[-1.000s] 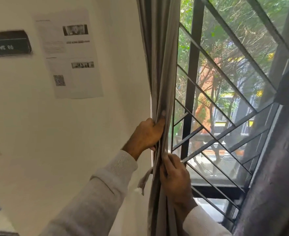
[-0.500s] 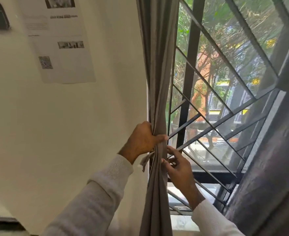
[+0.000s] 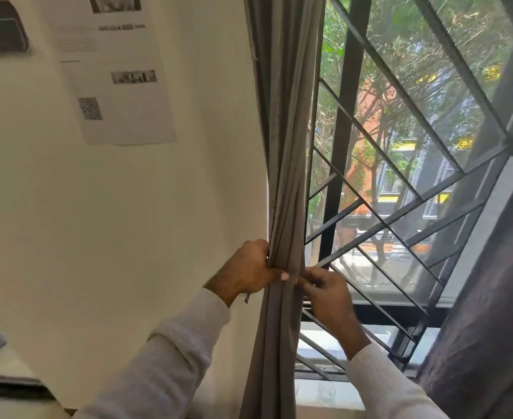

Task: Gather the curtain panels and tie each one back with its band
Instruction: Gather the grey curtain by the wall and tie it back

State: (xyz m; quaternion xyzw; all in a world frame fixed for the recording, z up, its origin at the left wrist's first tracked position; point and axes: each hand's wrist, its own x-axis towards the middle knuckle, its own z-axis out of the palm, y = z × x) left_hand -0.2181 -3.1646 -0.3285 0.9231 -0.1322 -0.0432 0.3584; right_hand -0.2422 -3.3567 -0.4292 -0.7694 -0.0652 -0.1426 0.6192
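Both hands are working the same spot on the gathered curtain panel (image 3: 284,182): my left hand (image 3: 250,269) is wrapping round the bundle from the wall side, thumb pressing across the front, while my right hand (image 3: 327,293) is pinching what I take to be the band's end just beside that thumb, window side. The panel's long axis is running straight up and down through the grip, so I'm guessing the tie is going crosswise, right hand nearer. A darker second panel (image 3: 491,313) is hanging well apart past the window grille (image 3: 400,189).
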